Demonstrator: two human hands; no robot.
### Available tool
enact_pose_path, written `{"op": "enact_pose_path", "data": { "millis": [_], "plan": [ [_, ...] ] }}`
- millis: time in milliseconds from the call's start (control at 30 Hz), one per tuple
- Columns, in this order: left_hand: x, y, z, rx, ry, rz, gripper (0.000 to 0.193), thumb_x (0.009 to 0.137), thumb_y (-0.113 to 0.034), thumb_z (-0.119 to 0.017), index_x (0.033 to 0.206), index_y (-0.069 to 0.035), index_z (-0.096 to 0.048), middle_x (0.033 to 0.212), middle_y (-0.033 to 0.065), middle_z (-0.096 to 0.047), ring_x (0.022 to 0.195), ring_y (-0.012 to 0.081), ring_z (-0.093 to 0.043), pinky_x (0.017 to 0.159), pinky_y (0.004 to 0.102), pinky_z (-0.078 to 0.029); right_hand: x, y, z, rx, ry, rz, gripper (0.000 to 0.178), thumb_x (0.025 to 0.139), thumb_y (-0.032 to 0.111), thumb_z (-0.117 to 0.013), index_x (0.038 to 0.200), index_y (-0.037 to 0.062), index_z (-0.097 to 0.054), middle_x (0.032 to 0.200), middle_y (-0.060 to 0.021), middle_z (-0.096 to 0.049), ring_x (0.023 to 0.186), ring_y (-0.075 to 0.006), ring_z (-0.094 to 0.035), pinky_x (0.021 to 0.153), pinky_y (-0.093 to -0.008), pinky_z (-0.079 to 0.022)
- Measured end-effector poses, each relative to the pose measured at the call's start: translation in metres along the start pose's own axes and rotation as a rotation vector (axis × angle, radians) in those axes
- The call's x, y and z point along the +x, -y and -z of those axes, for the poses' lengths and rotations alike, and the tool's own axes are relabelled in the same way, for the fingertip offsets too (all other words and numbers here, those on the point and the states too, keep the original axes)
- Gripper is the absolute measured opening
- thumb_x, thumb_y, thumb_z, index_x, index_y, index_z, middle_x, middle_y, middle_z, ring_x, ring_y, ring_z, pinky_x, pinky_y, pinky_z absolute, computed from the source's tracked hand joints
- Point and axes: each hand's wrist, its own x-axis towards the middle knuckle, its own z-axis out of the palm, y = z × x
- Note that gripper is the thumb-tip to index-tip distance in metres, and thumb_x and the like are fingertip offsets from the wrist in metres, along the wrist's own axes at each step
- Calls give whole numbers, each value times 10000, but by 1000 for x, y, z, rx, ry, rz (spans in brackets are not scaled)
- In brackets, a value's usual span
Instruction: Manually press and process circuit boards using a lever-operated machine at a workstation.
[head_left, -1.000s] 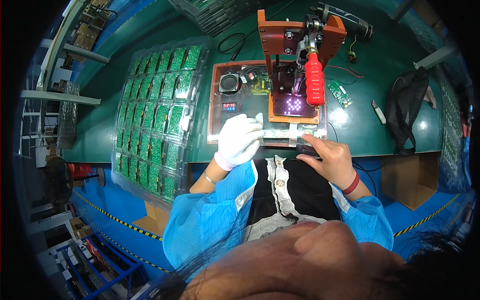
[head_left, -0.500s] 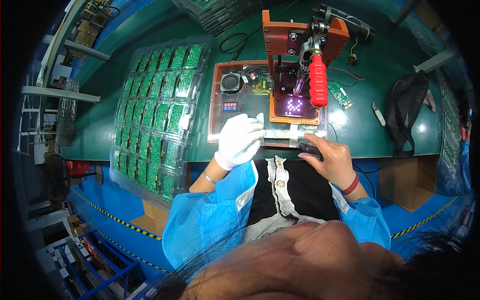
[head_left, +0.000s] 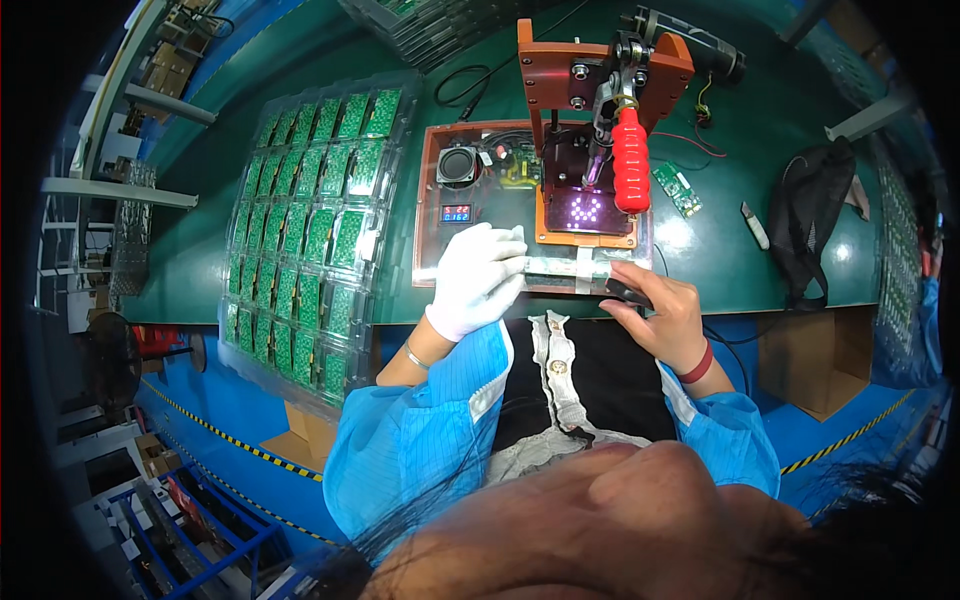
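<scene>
My left hand (head_left: 478,275), in a white glove, is curled at the front left of a clear-topped test fixture (head_left: 424,250). Its fingertips reach the end of a pale strip (head_left: 555,267) along the fixture's front; what they grip, if anything, is hidden. At the strip's other end my bare right hand (head_left: 660,308) has thumb and fingers bent around a small black object (head_left: 627,292), whose kind I cannot make out. Behind both hands rises an orange toggle clamp with a red handle (head_left: 631,165). White-violet lights (head_left: 586,210) glow under its dark plate.
Clear trays of green circuit boards (head_left: 308,235) stand left of the fixture. A speaker (head_left: 459,166) and a small digital meter (head_left: 457,213) sit inside it. On the right lie a loose circuit board (head_left: 679,191), a utility knife (head_left: 755,226) and a black bag (head_left: 812,225).
The meter's reading has changed. My left hand's fingers have shifted slightly, and my right hand has tilted a little around the black object. The lights stay lit.
</scene>
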Motion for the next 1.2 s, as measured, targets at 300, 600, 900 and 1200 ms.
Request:
{"op": "enact_pose_path", "data": {
  "millis": [300,600,900,1200],
  "plan": [
    [0,-1,-2,-4,-4,25,83,721,-26,-694,766,-44,-626,1002,103,-717,1033,330,-663,969,471,-466,-5,-3,-2,531,-48,-213,393,783,-16,-670,1173,-20,-626,889,-135,-735,662,-165,-633,647,-253,-524],
    [2,-1,-4,-30,-18,41,93,729,-27,-695,731,-51,-606,1013,96,-722,1068,329,-659,1009,479,-444,-10,-12,-9,904,-67,-365,302,918,102,-583,1177,-52,-610,871,-149,-719,671,-176,-632,660,-257,-524],
    [0,-1,-3,-10,-7,47,99,733,-34,-699,724,-58,-603,1021,93,-724,1082,331,-657,1010,476,-445,-13,-19,-11,1061,-81,-395,456,1036,324,-423,1184,-81,-573,831,-161,-689,626,-179,-603,647,-253,-506],
    [3,-5,6,-56,-12,79,106,756,-57,-674,858,-33,-690,1015,101,-722,1019,314,-660,1010,471,-453,-13,-25,-16,1220,-107,-436,467,1020,350,-404,1061,-74,-594,723,-156,-655,545,-180,-571,565,-257,-484]
  ]
}}
